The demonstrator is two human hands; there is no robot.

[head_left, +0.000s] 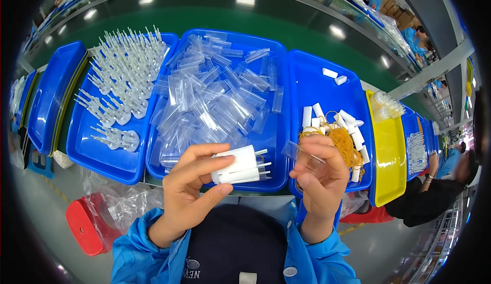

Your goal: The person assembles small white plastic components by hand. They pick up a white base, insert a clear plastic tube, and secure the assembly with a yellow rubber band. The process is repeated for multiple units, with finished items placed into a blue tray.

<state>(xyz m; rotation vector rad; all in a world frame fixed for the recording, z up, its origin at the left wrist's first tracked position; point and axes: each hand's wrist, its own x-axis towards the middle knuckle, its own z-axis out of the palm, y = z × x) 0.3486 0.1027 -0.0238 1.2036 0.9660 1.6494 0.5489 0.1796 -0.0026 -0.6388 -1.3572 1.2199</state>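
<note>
Gripping a white plastic bundle [239, 165], left hand [189, 192]; right hand [319, 174] fingers pinch a clear sleeve [296, 151].

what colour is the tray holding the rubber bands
Blue: the tray under the orange-yellow rubber bands is bright blue, seen in the head view.

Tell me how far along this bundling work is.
Done: finished white bundles lie in the right blue tray. In hand: left hand holds a white bundle; right hand grips a clear tube. Left: heaps of clear tubes and white pronged parts.
</note>
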